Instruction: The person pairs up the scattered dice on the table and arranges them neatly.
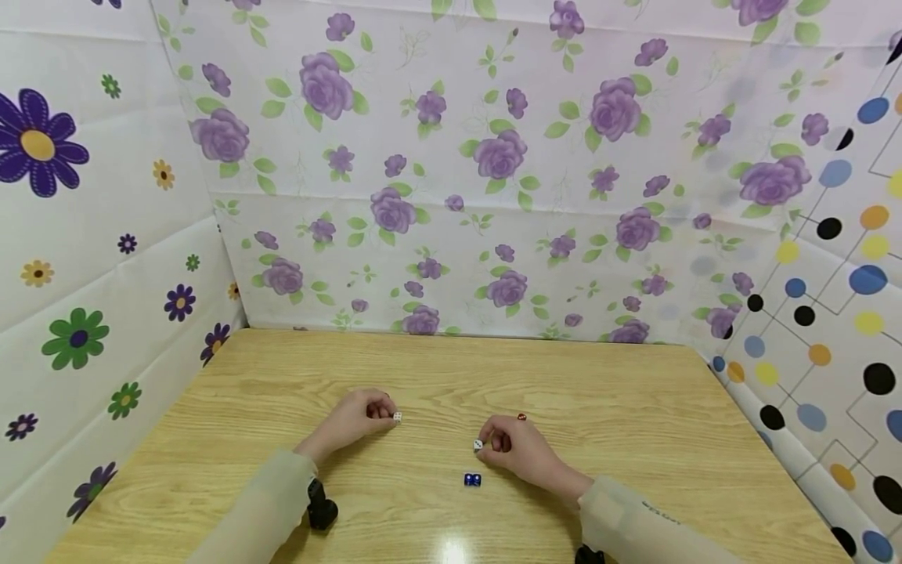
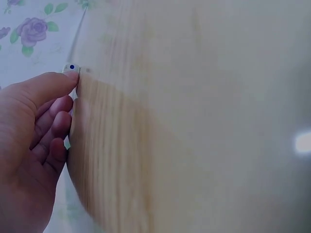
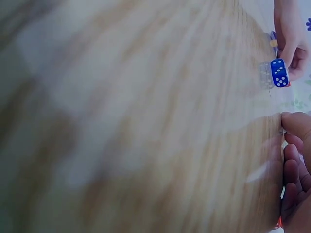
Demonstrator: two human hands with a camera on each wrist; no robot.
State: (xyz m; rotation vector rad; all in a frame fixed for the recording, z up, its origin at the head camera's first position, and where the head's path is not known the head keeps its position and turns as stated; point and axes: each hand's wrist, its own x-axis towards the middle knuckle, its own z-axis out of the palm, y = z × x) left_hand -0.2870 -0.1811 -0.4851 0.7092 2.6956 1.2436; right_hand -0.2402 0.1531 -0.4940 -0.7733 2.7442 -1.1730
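My left hand (image 1: 358,419) pinches a white die (image 1: 398,417) between thumb and forefinger, low over the wooden table. The left wrist view shows this white die (image 2: 72,67) at the fingertips, a single blue dot on one face. To the right, my right hand (image 1: 524,453) pinches another white die (image 1: 478,445). In the right wrist view my right hand (image 3: 297,160) mostly hides its die behind the thumb. Two blue dice (image 1: 472,479) sit side by side just in front of the right hand. A red die (image 1: 521,417) shows behind the right hand's knuckles.
Behind my left hand's fingers a bit of red (image 1: 387,395) peeks out. The wooden table (image 1: 395,360) ends at a flowered cloth wall (image 1: 451,258) at the back, with patterned cloth on both sides. Black wrist devices (image 1: 322,511) hang under the sleeves.
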